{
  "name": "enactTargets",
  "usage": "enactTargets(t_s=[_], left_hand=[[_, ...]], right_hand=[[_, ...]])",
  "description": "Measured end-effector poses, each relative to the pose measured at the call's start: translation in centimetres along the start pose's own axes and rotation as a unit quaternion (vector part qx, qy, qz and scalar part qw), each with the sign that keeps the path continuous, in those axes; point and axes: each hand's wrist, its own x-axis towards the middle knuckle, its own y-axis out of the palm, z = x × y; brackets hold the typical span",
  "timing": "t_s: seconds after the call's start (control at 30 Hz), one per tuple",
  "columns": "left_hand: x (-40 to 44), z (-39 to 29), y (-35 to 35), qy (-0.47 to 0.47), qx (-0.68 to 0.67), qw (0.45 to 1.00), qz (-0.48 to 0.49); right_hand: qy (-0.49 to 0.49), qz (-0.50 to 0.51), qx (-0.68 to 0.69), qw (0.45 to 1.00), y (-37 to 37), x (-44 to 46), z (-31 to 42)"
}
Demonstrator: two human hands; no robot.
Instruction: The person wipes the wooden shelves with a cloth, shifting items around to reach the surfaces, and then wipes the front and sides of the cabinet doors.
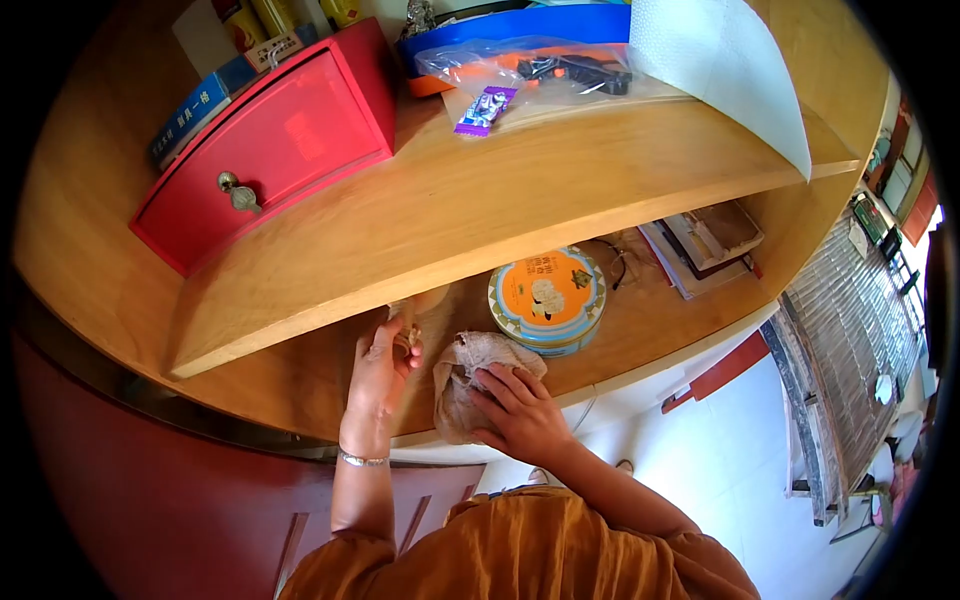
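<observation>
On the lower shelf, my right hand (pixel 515 410) presses its fingers on a crumpled beige cloth (pixel 465 385) near the front edge. My left hand (pixel 383 365) is raised to its left, just below the upper shelf's edge, with thumb and fingers closed around a small tan object (pixel 405 325) that I cannot make out. Part of that object is hidden by the fingers and the shelf. Just behind the cloth sits a round tin (pixel 547 297) with an orange and blue lid.
The upper shelf (pixel 500 190) overhangs the lower one. It holds a red drawer box (pixel 270 150), a blue tray (pixel 520 28), a plastic bag with black items and a purple packet (pixel 486 110). Books (pixel 700 245) and glasses lie right of the tin.
</observation>
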Motion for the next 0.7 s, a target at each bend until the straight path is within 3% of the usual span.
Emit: enactTargets(t_s=[0.27, 0.7], left_hand=[[4.2, 0.2, -0.3, 0.013, 0.003, 1.0, 0.013], [3.5, -0.1, 0.2, 0.013, 0.006, 1.0, 0.002]], right_hand=[[0.009, -0.004, 0.004, 1.0, 0.3, -0.2, -0.2], [0.002, -0.001, 0.018, 1.0, 0.1, -0.3, -0.2]])
